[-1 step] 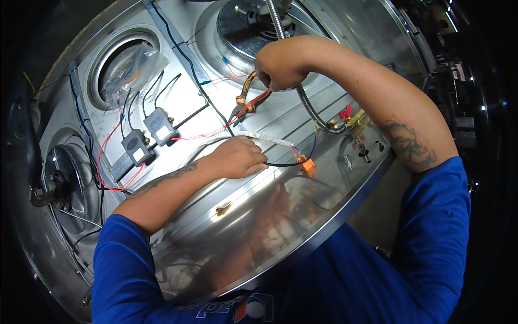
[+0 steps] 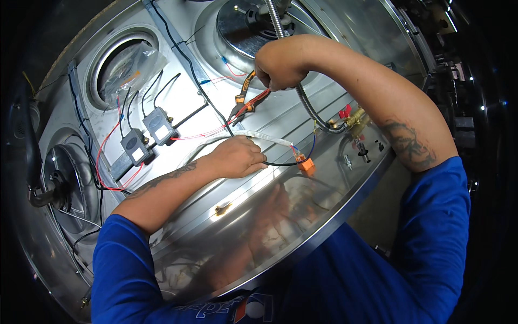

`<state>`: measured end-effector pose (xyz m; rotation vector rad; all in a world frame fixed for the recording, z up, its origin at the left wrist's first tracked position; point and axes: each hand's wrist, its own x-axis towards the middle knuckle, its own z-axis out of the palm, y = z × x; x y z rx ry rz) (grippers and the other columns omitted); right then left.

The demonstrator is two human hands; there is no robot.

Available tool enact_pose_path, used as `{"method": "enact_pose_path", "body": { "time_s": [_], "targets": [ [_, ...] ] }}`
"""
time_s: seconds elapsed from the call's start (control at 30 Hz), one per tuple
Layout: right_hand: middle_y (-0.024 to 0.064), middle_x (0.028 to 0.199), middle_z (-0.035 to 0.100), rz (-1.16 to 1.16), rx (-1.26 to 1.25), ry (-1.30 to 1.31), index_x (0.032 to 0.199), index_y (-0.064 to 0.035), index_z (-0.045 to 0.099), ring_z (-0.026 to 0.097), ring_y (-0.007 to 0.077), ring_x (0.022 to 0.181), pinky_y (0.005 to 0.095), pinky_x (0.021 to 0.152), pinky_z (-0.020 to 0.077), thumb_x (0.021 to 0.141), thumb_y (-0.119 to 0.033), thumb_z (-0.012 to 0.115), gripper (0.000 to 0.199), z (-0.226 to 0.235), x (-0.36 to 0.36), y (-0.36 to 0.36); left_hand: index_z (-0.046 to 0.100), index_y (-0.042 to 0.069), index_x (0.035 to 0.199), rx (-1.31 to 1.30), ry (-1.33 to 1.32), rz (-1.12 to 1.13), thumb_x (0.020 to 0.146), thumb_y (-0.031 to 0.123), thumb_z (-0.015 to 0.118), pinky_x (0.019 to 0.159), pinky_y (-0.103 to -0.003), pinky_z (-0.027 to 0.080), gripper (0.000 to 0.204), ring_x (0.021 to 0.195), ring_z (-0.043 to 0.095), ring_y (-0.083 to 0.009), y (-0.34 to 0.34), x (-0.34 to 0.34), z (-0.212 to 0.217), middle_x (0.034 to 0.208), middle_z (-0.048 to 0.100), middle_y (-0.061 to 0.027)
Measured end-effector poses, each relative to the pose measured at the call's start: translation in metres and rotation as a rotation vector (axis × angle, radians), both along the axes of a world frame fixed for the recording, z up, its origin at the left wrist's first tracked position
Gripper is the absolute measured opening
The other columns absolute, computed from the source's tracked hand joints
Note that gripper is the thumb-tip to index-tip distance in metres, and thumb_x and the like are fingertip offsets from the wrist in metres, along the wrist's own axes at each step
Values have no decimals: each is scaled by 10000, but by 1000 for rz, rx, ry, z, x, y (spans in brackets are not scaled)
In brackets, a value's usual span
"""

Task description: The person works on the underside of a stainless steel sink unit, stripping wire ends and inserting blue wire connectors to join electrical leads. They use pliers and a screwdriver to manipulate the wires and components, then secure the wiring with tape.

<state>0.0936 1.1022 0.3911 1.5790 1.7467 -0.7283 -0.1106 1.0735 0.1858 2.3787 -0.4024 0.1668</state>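
Note:
My right hand (image 2: 283,62) is closed around the handles of combination pliers (image 2: 242,104) with black and orange grips. Their jaws point down and left, close to red wires (image 2: 210,132) and a black cable (image 2: 205,97). Lower down, my left hand (image 2: 241,157) rests on the metal panel with curled fingers. A thin black wire (image 2: 283,164) comes out at its fingertips and runs to an orange connector block (image 2: 306,166). A white sleeve (image 2: 272,139) passes just above the left hand toward that block. What lies under the palm is hidden.
Two black ignition boxes (image 2: 161,125) sit left on the panel. A plastic bag (image 2: 143,67) lies over a round opening. Burner assemblies (image 2: 70,181) stand at left and top. A corrugated metal hose (image 2: 307,108) leads to a brass valve (image 2: 355,120). The polished rim (image 2: 318,232) curves nearest me.

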Motion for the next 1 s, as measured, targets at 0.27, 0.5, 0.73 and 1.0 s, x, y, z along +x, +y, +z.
{"method": "enact_pose_path", "body": {
  "time_s": [0.27,0.5,0.73,1.0],
  "targets": [
    [103,816,748,-8,5,-41,946,-51,779,722,222,757,372,701,551,823,-129,708,162,4,-1,2,749,101,978,-5,-21,6,964,337,637,782,-404,501,262,815,642,-270,3,3,-1,784,666,-58],
    [97,810,748,-58,-46,-45,955,-48,775,717,213,731,361,679,551,837,-128,688,167,4,-1,4,747,100,985,-2,-17,6,958,330,640,789,-408,502,255,833,644,-270,3,3,-1,794,669,-57],
    [94,803,744,-69,-38,-28,940,-48,771,715,202,715,360,673,553,839,-125,678,158,6,-1,4,744,98,968,-4,-10,16,955,334,641,810,-407,500,257,855,649,-272,3,1,-2,820,683,-54],
    [110,827,743,-29,-14,-27,944,-45,777,719,239,774,376,715,558,818,-101,681,168,1,3,3,741,78,969,-77,6,2,963,318,660,777,-404,493,254,824,635,-278,5,0,12,790,653,-74]
  ]
}}
